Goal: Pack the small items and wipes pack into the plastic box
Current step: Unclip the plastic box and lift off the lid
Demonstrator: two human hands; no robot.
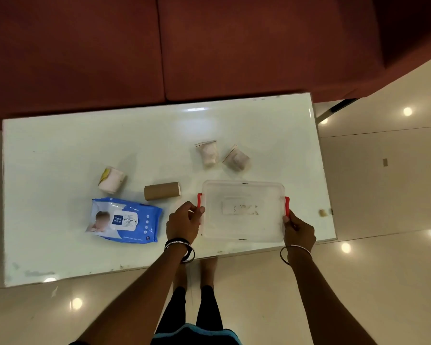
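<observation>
The packing has barely begun: nothing shows inside the plastic box (pixel 244 227), and every item to be packed lies out on the white counter (pixel 85 145). The box sits at the near right of the counter, close to its front edge. It is translucent, with a red latch (pixel 199 199) on its left end and another red latch (pixel 287 205) on its right. A pale label shows through the plastic, and the lid seems to be on, though the haze of the plastic makes that hard to confirm. The left hand (pixel 183 224) grips the left end of the box with its fingers curled just below that latch. The right hand (pixel 299 231) holds the right end the same way, thumb against the side under the other latch. Judging by this hold, the step in hand is steadying or unlatching the box so it can be filled. The blue wipes pack (pixel 125 220) lies flat to the left of the box, just beside the left hand. Beyond it are a brown cardboard tube (pixel 162 191) on its side and a pale roll with a yellow end (pixel 110 179). Two small zip bags, one upright (pixel 207 153) and one tilted (pixel 236 158), rest just behind the box. Still left, by my reading: opening the box, putting in the four small items and the wipes pack, and probably closing it.
</observation>
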